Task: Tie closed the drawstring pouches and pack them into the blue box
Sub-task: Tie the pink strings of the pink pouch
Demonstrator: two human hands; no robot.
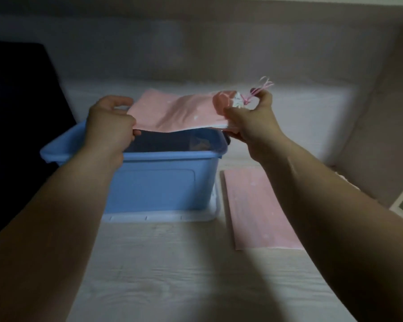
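The pouch [179, 112] hangs flat and roughly level just above the box [158, 182], its long side running left to right, with its neck gathered at the right end. Your left hand [112, 126] grips the plain bottom edge, thumb on top and fingers curled under. Your right hand [251, 119] pinches the fabric by the gathered neck, and the pink cord [263, 86] sticks up past its fingers. Whether the knot is snug is too small to tell, so test it by feel before you let go; a loose tie would likely open as the fabric settles. The neck end sits out past the box's right rim, so shift both hands left together until the whole pouch is over the opening. Then lower both ends evenly so it lands flat rather than folding in the middle. Something dark [163, 140] already lies inside; lay the pouch on top of it and tuck the cord inside the rim so it cannot snag or hang over the edge. Release the bottom edge first and the neck last, which gives you control of the tie to the end. The box stands on a white base [161, 217], perhaps its lid, so avoid leaning on the rim. A second pouch [260, 212] lies flat on the bench [172, 263] just right of the box, partly hidden under your right forearm. Its neck is out of sight.
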